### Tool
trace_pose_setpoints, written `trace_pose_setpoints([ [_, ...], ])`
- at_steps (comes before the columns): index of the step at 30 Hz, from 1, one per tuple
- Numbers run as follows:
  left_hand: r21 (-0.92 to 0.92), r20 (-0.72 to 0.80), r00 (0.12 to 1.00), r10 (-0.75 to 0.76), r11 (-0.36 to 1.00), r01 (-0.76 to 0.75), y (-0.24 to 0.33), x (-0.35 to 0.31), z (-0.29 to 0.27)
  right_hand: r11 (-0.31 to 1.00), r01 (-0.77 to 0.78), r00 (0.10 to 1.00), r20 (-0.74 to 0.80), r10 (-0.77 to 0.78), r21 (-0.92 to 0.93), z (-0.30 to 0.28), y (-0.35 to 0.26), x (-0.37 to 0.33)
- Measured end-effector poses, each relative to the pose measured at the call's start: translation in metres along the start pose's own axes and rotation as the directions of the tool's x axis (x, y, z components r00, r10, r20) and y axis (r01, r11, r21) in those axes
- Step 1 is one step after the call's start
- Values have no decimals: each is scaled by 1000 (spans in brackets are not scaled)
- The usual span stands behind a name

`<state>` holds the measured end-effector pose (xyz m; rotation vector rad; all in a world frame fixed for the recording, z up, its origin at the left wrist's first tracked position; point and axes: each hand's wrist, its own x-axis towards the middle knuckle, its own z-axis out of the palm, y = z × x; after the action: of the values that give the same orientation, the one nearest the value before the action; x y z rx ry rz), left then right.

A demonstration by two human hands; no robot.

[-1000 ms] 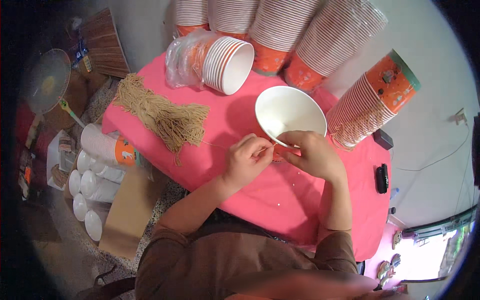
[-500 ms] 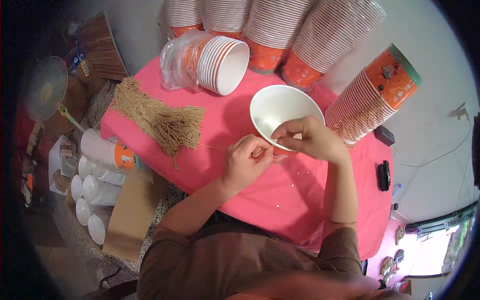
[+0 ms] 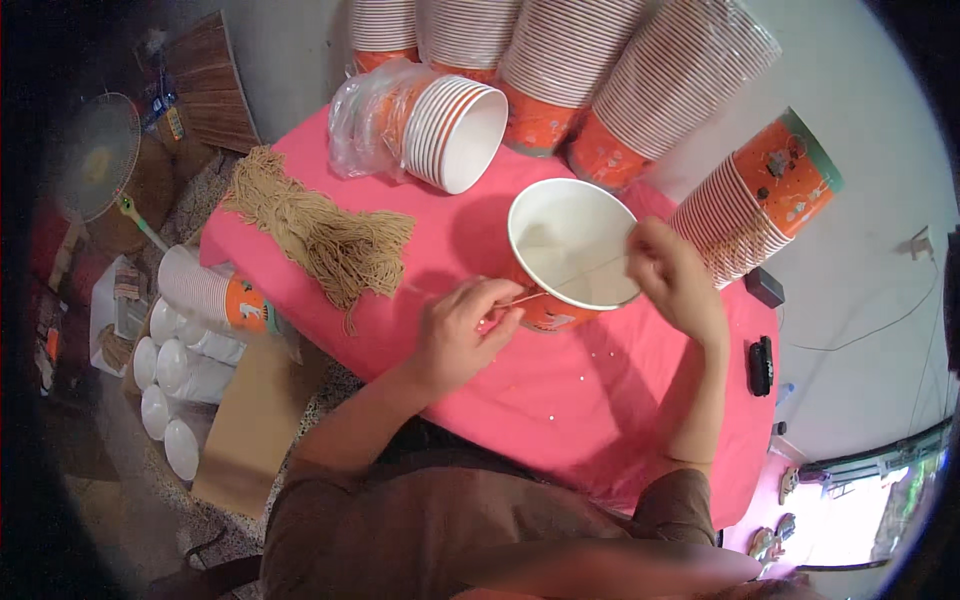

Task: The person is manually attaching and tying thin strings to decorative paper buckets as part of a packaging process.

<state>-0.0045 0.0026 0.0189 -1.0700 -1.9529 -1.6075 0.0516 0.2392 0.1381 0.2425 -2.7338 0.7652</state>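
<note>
A white-lined paper bucket with an orange outside stands upright on the pink-covered table. My left hand is beside its near left rim, fingers pinched on a thin string. That string stretches over the bucket's mouth to my right hand, whose fingers are closed on its other end by the right rim. A bundle of tan strings lies on the table to the left. Small white bits are scattered on the cloth in front of the bucket.
Stacked paper buckets line the table's back edge, and a leaning stack stands at right. Another stack in plastic lies on its side. A black object is near the right edge. A cardboard box with white buckets sits lower left.
My right hand has moved from over the bucket to its right rim, drawing the string taut across the mouth. The left hand has shifted slightly left and down.
</note>
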Motion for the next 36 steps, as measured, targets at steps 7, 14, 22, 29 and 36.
trace_pose_setpoints([
  [7,-194,385,921,-67,969,151,-5,-6,-51,907,-323,765,-639,82,-270,-59,48,-39],
  [14,-614,693,718,-68,466,637,0,-8,-58,724,-432,761,-648,-27,-537,-48,48,-40],
  [22,-356,505,843,-186,844,400,14,-10,-34,959,266,953,179,-246,-98,24,1,-9],
  [29,-257,203,961,-188,937,238,1,-17,-21,988,141,971,203,-124,-70,35,-4,-7],
  [36,-295,199,979,-39,950,98,9,-6,-15,998,23,998,-52,-26,-56,60,-19,-5],
])
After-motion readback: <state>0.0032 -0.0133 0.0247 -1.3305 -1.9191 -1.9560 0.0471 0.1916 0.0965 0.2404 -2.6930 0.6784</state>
